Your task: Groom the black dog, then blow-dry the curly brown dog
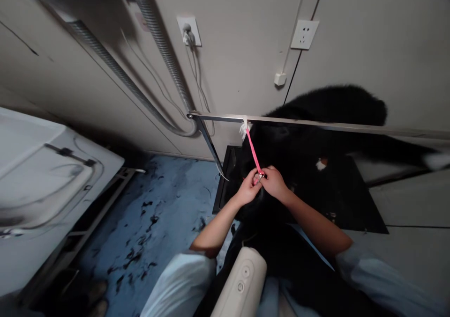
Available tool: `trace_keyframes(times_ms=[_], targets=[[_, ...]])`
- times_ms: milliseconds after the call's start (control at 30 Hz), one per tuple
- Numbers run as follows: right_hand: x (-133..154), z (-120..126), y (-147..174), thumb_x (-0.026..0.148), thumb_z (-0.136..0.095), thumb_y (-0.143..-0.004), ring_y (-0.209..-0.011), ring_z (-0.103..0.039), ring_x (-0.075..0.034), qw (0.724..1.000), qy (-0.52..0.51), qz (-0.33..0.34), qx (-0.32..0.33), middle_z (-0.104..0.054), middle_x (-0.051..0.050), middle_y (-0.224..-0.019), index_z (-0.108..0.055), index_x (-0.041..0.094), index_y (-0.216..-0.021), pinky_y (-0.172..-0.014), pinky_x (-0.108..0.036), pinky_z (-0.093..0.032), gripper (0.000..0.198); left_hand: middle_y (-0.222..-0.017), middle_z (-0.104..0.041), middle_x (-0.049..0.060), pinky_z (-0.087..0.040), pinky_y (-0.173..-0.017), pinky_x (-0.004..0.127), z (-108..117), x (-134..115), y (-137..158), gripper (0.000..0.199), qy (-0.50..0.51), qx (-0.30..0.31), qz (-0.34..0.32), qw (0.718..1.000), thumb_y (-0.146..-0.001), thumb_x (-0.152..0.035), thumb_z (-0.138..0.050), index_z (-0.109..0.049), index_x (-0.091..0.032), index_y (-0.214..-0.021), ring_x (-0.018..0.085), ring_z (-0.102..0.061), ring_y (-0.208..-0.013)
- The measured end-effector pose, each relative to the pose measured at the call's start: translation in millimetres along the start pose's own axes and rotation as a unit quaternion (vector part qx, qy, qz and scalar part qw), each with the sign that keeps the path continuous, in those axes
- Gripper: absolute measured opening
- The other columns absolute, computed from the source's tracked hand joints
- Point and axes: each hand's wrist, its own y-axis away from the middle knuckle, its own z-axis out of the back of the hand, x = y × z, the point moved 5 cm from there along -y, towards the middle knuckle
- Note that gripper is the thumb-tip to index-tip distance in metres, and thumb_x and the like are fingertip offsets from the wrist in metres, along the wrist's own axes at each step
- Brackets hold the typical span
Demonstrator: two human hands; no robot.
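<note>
My left hand (249, 188) and my right hand (273, 182) meet at the lower end of a pink strap (253, 149). Both have their fingers pinched around a small metal clip (259, 177) on the strap; its details are partly covered by my fingers. The strap runs up to a white tie (244, 127) knotted round a horizontal metal bar (225, 117). Directly behind and beneath my hands is a large black furry animal, likely a dog (333, 104), with a pale paw stretched to the right. Its head is hard to make out.
The animal is on a black table (365, 209). A white tub (52, 134) stands left. Dark hair clumps (133, 256) litter the blue floor (168, 204). Grey corrugated hoses (161, 40) hang by a plugged wall socket (189, 31). A beige device (242, 279) with buttons is close below me.
</note>
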Motion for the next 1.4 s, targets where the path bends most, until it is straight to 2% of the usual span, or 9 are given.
trace_keyframes(times_ms=[133, 233, 433, 567, 633, 833, 1133, 1233, 1400], targets=[[7, 3, -18, 0.025, -0.059, -0.086, -0.073, -0.056, -0.015, 0.999, -0.030, 0.028, -0.027, -0.061, -0.004, -0.082, -0.072, 0.019, -0.078, -0.071, -0.027, -0.045, 0.016, -0.089, -0.061, 0.001, -0.050, -0.073, 0.028, 3, 5, -2, 0.046, -0.031, -0.140, -0.007, 0.990, -0.088, -0.025, -0.057, -0.049, -0.017, -0.132, 0.013, -0.055, -0.071], [12, 7, -34, 0.025, -0.058, -0.087, -0.071, -0.056, -0.015, 0.998, -0.036, 0.035, -0.024, -0.063, -0.003, -0.078, -0.070, 0.018, -0.077, -0.069, -0.026, -0.044, 0.017, -0.095, -0.061, 0.005, -0.050, -0.075, 0.030, 20, -19, -6, 0.041, -0.118, -0.218, -0.040, 0.968, -0.083, -0.032, -0.065, -0.054, -0.017, -0.120, 0.016, -0.058, -0.078], [23, 1, -32, 0.016, -0.054, -0.088, -0.078, -0.060, -0.017, 0.995, 0.075, 0.058, 0.033, -0.070, -0.006, -0.085, -0.069, 0.019, -0.084, -0.071, -0.026, -0.041, 0.016, -0.069, -0.057, 0.002, -0.045, -0.069, 0.032, 44, -65, -23, 0.020, -0.324, -0.103, 0.047, 0.939, -0.088, -0.036, -0.064, -0.053, -0.021, -0.079, 0.020, -0.057, -0.068], [32, -7, -21, 0.025, -0.052, -0.095, -0.083, -0.063, -0.018, 0.992, 0.114, 0.044, 0.041, -0.072, -0.008, -0.093, -0.069, 0.020, -0.087, -0.071, -0.026, -0.041, 0.020, -0.054, -0.044, -0.003, -0.034, -0.052, 0.025, 56, -64, -32, 0.030, -0.143, 0.038, 0.137, 0.979, -0.090, -0.035, -0.056, -0.047, -0.021, -0.065, 0.013, -0.043, -0.050], [37, -10, -19, 0.031, -0.051, -0.097, -0.086, -0.065, -0.019, 0.991, 0.122, 0.040, 0.038, -0.072, -0.008, -0.097, -0.069, 0.020, -0.089, -0.072, -0.026, -0.042, 0.022, -0.047, -0.033, -0.007, -0.027, -0.044, 0.022, 62, -60, -35, 0.037, 0.020, 0.094, 0.233, 0.968, -0.090, -0.039, -0.054, -0.040, -0.022, -0.061, 0.008, -0.029, -0.040], [30, -29, -15, 0.036, -0.038, -0.103, -0.080, -0.071, -0.021, 0.976, 0.200, -0.042, 0.069, -0.077, -0.011, -0.094, -0.070, 0.023, -0.103, -0.068, -0.027, -0.042, 0.035, -0.046, -0.021, -0.011, -0.016, -0.037, 0.016, 101, -71, -59, 0.034, 0.232, 0.019, 0.378, 0.896, -0.089, -0.029, -0.050, -0.031, -0.022, -0.062, 0.004, -0.015, -0.035], [20, -37, -17, 0.035, -0.040, -0.102, -0.079, -0.071, -0.021, 0.975, 0.192, -0.044, 0.101, -0.078, -0.009, -0.091, -0.072, 0.025, -0.096, -0.066, -0.028, -0.042, 0.034, -0.043, -0.023, -0.011, -0.014, -0.036, 0.017, 201, -88, -129, 0.029, 0.121, -0.174, 0.222, 0.952, -0.083, -0.020, -0.049, -0.032, -0.022, -0.060, 0.004, -0.017, -0.033], [-8, -39, 5, 0.030, -0.042, -0.100, -0.080, -0.070, -0.021, 0.975, 0.188, -0.036, 0.110, -0.077, -0.008, -0.090, -0.072, 0.023, -0.089, -0.068, -0.028, -0.042, 0.033, -0.042, -0.022, -0.011, -0.013, -0.038, 0.017, 200, -87, -139, 0.028, 0.114, -0.195, 0.181, 0.957, -0.081, -0.020, -0.050, -0.032, -0.022, -0.059, 0.004, -0.015, -0.034], [-78, -44, 61, 0.024, -0.045, -0.094, -0.077, -0.066, -0.020, 0.986, 0.149, 0.015, 0.076, -0.072, -0.007, -0.075, -0.068, 0.019, -0.072, -0.079, -0.032, -0.044, 0.032, -0.043, -0.032, -0.009, -0.019, -0.041, 0.018, 173, -116, -139, 0.035, 0.049, -0.129, 0.051, 0.989, -0.083, -0.033, -0.059, -0.038, -0.021, -0.058, 0.004, -0.024, -0.038]])
